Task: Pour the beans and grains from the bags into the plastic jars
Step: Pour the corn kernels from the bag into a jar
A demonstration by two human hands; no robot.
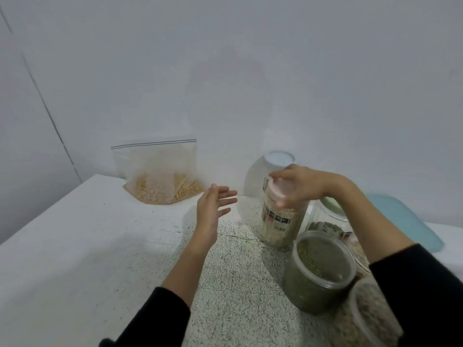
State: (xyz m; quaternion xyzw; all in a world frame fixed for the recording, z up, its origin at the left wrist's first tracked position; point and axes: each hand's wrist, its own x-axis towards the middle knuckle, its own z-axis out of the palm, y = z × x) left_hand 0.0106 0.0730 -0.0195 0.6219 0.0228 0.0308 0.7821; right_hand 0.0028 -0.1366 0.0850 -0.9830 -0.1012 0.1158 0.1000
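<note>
Right hand (298, 186) grips the pink lid (276, 190) atop the tall grain jar (281, 221), upright on the speckled surface (150, 246). Left hand (213, 209) hovers just left of that jar, fingers straight, holding nothing. Corn bag (157, 176) stands well left of the jar against the wall; the open green-bean jar (315, 271) sits just in front of it.

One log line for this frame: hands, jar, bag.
right hand: grips pink lid on tall grain jar | left hand: open, holds nothing | zip bag: corn inside, against wall | green bean jar: no lid
</note>
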